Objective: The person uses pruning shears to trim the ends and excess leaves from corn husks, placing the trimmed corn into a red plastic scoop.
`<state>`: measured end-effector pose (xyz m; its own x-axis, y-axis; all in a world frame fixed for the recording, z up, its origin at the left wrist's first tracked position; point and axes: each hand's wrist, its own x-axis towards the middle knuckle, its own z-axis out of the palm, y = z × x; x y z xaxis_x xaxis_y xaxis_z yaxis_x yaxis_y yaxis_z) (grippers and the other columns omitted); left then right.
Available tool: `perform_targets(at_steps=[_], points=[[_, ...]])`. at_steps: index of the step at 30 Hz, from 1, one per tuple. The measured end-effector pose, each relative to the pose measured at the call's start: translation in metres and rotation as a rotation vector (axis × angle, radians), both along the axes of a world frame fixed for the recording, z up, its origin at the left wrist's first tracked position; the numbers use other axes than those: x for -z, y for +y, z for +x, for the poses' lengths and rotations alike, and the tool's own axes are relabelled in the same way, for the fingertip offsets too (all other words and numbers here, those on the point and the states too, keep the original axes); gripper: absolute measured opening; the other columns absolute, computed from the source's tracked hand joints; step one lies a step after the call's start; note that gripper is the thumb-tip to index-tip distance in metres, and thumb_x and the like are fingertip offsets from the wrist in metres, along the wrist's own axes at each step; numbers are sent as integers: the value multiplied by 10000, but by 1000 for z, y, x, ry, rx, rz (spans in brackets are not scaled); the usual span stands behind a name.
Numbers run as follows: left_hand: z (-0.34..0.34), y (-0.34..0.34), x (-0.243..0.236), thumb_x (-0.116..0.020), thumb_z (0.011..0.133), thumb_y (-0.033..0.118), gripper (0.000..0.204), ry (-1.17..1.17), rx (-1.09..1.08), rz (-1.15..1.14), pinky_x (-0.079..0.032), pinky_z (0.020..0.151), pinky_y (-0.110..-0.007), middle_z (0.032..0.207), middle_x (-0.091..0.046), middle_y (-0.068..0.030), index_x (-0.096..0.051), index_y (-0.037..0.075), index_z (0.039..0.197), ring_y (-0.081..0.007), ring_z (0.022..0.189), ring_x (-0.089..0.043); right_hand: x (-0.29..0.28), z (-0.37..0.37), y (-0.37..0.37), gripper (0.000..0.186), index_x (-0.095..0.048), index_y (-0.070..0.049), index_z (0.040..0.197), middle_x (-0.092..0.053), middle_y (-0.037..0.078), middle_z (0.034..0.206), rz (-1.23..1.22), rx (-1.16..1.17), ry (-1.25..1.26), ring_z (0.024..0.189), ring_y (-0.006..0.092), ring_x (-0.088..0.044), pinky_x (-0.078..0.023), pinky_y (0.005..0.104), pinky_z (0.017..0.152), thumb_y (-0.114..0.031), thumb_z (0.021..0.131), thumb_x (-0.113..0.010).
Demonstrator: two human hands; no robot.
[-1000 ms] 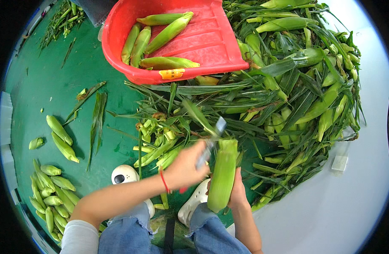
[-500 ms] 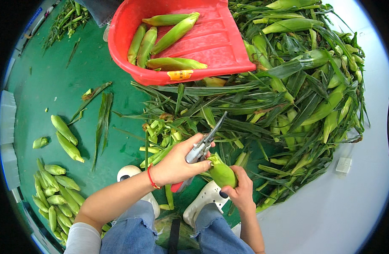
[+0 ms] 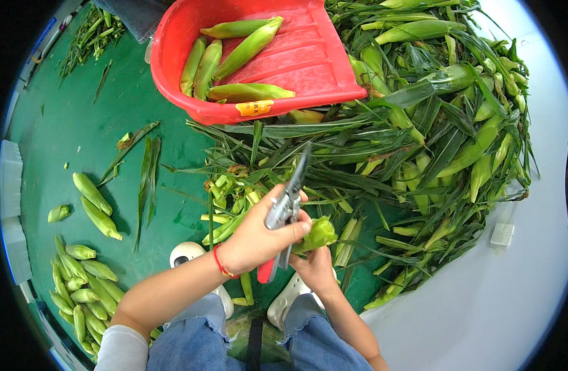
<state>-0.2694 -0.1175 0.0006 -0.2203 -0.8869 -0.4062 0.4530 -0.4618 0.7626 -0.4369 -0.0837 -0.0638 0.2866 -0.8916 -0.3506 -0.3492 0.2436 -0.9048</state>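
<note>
My left hand (image 3: 257,235), with a red cord at the wrist, is wrapped around grey pruning shears (image 3: 284,209). Their blade points up and away from me, and a red grip end sticks out below. In my right hand (image 3: 318,270) is a green ear of corn in its husk (image 3: 321,234), one end turned upward. The left thumb lies against or very near this ear; which of the two I cannot tell. The lower part of the ear is hidden by my fingers.
Beyond my hands lies a large heap of corn with leaves (image 3: 445,130). A red plastic scoop (image 3: 333,80) holding several ears rests on its edge. Several trimmed ears (image 3: 89,290) are piled at left, two more ears (image 3: 100,217) nearby. My white clogs (image 3: 288,295) stand below.
My right hand has moved left and turned the ear, so one end now faces up. The shears have tilted more upright in my left hand. The whole view has shifted slightly.
</note>
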Motion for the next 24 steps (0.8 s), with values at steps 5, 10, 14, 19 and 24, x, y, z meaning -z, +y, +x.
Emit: perform_targets(at_steps=[5, 10, 14, 19, 24], points=[[2, 8, -12, -673, 792, 122, 356, -599, 125, -378, -500, 636, -327, 816, -630, -91, -470, 44, 1074, -223, 722, -647, -14, -6, -3, 632, -426, -46, 1227, -542, 166, 1134, -262, -38, 361, 1065, 353, -531, -457, 397, 882, -81, 683, -746], [-1, 6, -13, -633, 768, 111, 324, -648, 153, -292, -488, 620, -341, 772, -607, -98, -473, 40, 1040, -240, 691, -635, -7, -14, -6, 673, -485, -50, 1167, -546, 136, 1166, -600, 13, 514, 1070, 335, -527, -440, 413, 902, -6, 552, -755], [-2, 6, 5, -600, 747, 53, 336, -465, 43, -145, -462, 661, -254, 826, -550, -24, -475, 51, 1059, -98, 745, -543, -9, -9, -9, 658, -481, -41, 1165, -543, 139, 1176, -549, -33, 556, 1088, 326, -519, -435, 402, 921, -62, 580, -781], [1, 3, 9, -583, 773, 13, 337, -344, 41, -96, -451, 706, -227, 886, -526, -4, -462, 62, 1084, -63, 810, -508, -44, -3, -17, 477, -508, -28, 1039, -568, 135, 972, -459, -22, 345, 909, 291, -580, -476, 387, 777, -265, 715, -766], [1, 7, -8, -587, 789, 77, 314, -474, 144, -282, -471, 629, -268, 787, -578, -42, -476, 41, 1080, -114, 679, -573, -63, -7, -32, 248, -481, -44, 793, -496, 107, 614, -574, -253, 404, 553, 289, -547, -444, 387, 508, -214, 814, -661]])
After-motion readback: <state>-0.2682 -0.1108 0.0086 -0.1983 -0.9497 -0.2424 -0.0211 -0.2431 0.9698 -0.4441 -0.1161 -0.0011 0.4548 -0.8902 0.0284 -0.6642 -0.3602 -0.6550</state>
